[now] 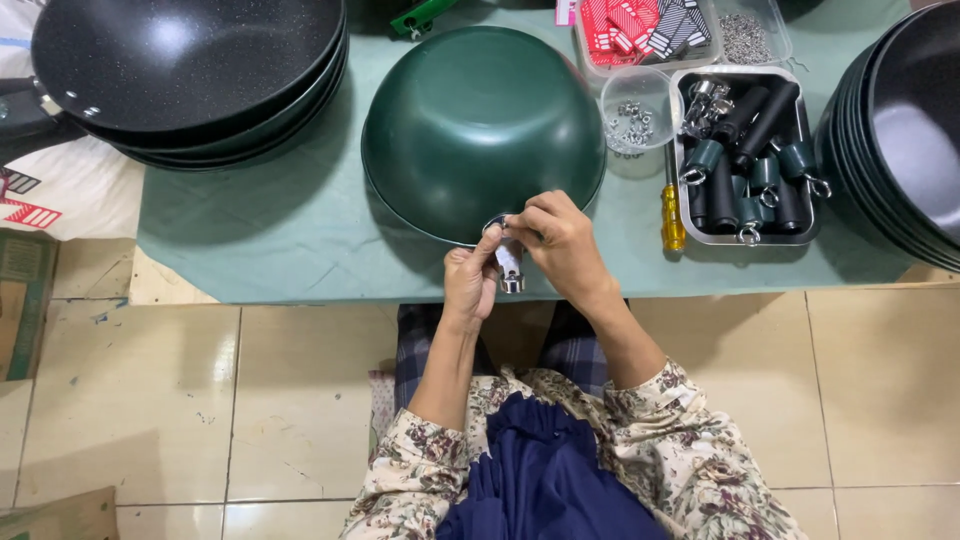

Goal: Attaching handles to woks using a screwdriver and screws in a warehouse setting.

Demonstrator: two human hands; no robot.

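Observation:
A dark green wok lies upside down on the table covered in green cloth. At its near rim my left hand and my right hand meet. Together they pinch a small silver metal bracket held against the wok's edge. The bracket's lower end sticks out below my fingers. How it touches the rim is hidden by my fingers.
Stacks of black woks sit at the far left and right. A metal tray holds dark green and black handles. A clear cup of nuts, a yellow-handled screwdriver and a clear box of red tags lie nearby.

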